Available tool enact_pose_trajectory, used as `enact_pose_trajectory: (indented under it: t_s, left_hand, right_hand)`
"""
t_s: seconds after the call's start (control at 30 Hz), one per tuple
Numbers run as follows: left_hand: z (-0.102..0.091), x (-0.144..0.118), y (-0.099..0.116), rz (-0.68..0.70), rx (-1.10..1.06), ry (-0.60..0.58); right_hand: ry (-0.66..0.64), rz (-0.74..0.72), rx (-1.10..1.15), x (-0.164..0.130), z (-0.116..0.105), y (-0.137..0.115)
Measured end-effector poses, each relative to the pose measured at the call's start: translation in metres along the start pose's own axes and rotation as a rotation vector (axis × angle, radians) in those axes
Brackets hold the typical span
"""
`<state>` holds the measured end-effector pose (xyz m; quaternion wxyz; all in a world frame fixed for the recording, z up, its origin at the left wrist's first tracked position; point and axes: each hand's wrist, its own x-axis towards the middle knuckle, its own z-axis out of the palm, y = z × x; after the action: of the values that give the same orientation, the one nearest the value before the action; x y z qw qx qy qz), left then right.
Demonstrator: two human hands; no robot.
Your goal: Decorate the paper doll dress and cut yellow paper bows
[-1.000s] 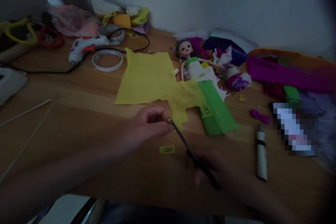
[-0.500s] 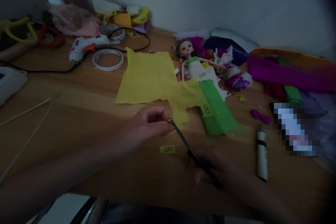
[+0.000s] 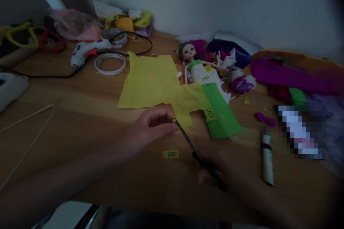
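Note:
My left hand [image 3: 158, 123] pinches a tiny yellow paper bow [image 3: 174, 120] with a black outline, mostly covered by the fingertips. Black-handled scissors [image 3: 197, 155] are gripped in my right hand [image 3: 215, 164], their blades reaching up to the bow's edge. Below my left fingertips, a small yellow paper piece [image 3: 166, 155] with a drawn bow lies on the table. Behind the hands spreads a large yellow sheet [image 3: 150, 78] with a stepped edge. Its right end overlaps the green skirt [image 3: 221, 109] of a doll [image 3: 189, 53] lying on its back.
A glue gun [image 3: 88, 50], a tape roll [image 3: 98, 66] and scissors with yellow handles [image 3: 25, 39] are at the left. On the right are a marker [image 3: 267, 161], a magenta bow [image 3: 265, 119], a blurred-out phone [image 3: 299, 132] and magenta material [image 3: 292, 77].
The bow in my left fingers has turned slightly, showing less of itself at the scissor tips. The scissors have shifted a little; the view has tilted slightly.

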<state>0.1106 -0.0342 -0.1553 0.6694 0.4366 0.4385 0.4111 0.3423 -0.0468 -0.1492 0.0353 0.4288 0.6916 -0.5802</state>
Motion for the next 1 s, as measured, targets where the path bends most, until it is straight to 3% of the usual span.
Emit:
enact_pose_trajectory:
  t_s: [0.17, 0.63, 1.0]
  left_hand:
    - [-0.001, 0.001, 0.0, -0.018, 0.017, 0.061]
    - [0.001, 0.001, 0.005, 0.016, 0.037, 0.046]
    - [0.001, -0.003, 0.007, -0.002, 0.054, 0.003]
  right_hand:
    - [0.019, -0.006, 0.009, 0.0, 0.001, 0.001]
    - [-0.054, 0.093, 0.098, -0.003, 0.001, -0.007]
    - [-0.049, 0.077, 0.09, -0.004, 0.0, -0.008]
